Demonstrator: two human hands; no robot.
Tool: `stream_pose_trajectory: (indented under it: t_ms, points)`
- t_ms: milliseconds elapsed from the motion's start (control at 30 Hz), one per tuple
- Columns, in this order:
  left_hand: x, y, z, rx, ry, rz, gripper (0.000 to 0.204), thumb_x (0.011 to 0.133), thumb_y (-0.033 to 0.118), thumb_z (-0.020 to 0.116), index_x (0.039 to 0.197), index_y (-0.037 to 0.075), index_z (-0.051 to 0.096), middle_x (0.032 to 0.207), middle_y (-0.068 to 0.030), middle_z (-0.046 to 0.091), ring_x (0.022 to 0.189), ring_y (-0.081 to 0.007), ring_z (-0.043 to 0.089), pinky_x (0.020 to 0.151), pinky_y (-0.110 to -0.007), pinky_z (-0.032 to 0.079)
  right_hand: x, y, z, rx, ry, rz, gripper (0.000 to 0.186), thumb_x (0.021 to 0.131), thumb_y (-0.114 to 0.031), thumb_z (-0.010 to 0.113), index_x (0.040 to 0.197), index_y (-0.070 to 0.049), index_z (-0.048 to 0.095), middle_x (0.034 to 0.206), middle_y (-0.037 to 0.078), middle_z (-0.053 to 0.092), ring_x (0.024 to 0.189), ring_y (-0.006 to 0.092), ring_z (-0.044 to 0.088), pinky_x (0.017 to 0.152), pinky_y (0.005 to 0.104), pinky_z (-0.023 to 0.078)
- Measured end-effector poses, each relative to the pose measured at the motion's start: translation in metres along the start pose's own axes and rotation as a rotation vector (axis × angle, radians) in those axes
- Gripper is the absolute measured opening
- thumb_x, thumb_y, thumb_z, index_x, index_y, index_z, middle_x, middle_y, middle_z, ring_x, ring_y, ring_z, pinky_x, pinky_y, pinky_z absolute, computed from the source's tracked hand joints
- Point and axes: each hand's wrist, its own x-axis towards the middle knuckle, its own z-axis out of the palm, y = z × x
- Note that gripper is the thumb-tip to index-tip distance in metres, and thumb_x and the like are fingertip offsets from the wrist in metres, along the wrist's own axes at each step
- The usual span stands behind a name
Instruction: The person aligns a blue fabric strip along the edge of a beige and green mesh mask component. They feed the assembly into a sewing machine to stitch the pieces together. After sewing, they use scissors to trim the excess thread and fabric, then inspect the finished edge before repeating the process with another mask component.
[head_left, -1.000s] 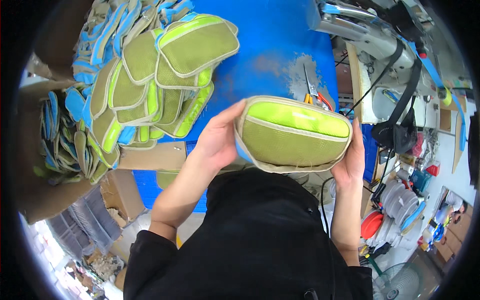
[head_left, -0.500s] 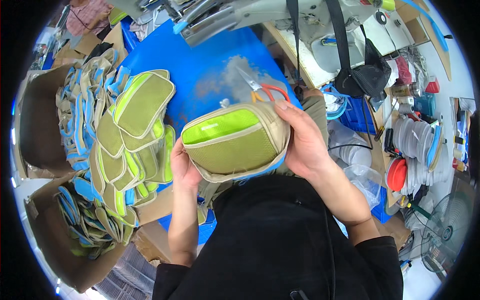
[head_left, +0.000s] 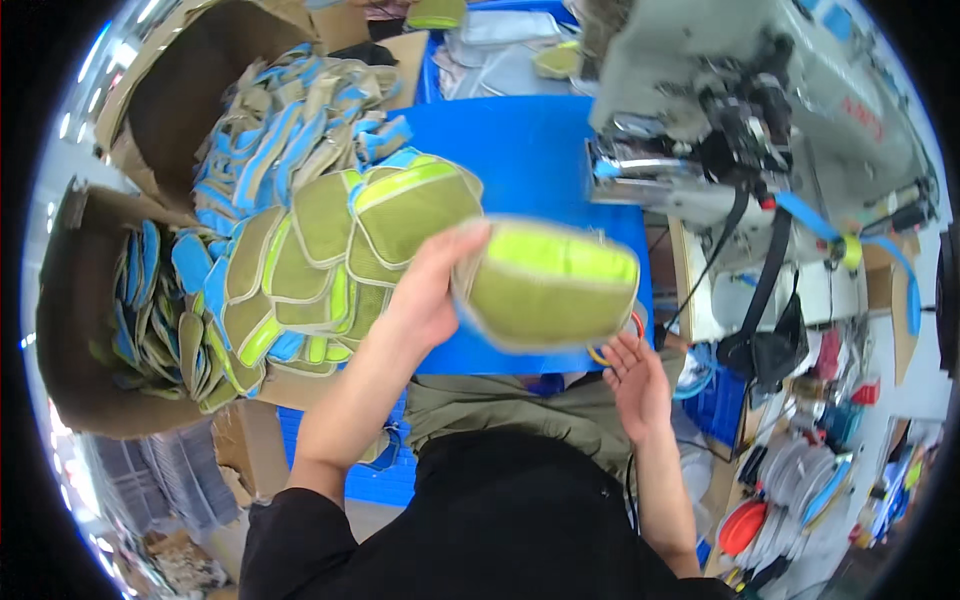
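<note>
Blue surface (head_left: 540,150): overhung at its right by a pale sewing machine (head_left: 660,90).
Cardboard boxes (head_left: 72,320): ranged along the left, filled partly with blue, tan and green pieces.
Green panels (head_left: 325,225): heaped, overlapped, between boxes and surface.
Olive pouch (head_left: 545,300): banded in lime, blurred, held above the surface, right of the heap.
Left hand (head_left: 430,290): clasped on the pouch's left end.
Right hand (head_left: 640,385): held apart from the pouch, fingers loosely curled.
Orange loop (head_left: 598,355): seen beside the right fingertips; whether it is touched cannot be told.
</note>
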Motion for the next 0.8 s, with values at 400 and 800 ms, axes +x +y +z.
stream_pose_trajectory:
  t_ms: [400, 800]
  points:
    - [0.035, -0.074, -0.015, 0.448, 0.21, 0.407, 0.056, 0.096, 0.01, 0.074, 0.146, 0.0, 0.051, 0.143, -0.0128, 0.058, 0.128, -0.0231, 0.061, 0.104, -0.035, 0.051, -0.034, 0.053, -0.046, -0.502, -0.016, -0.214, 0.03, 0.106, -0.026, 0.063, 0.126, -0.003, 0.065, 0.12, 0.007, 0.072, 0.109, 0.0143, 0.066, 0.091, 0.0293, 0.046]
    - [-0.046, -0.06, -0.051, 0.955, 0.13, 0.444, 0.022, 0.095, 0.006, 0.072, 0.116, 0.001, 0.072, 0.109, -0.0101, 0.073, 0.092, -0.0161, 0.07, 0.075, -0.029, 0.056, -0.055, 0.064, -0.117, -1.649, -0.324, -0.228, 0.023, 0.096, -0.023, 0.072, 0.083, -0.004, 0.067, 0.079, 0.014, 0.066, 0.071, 0.0303, 0.062, 0.066, 0.0418, 0.049]
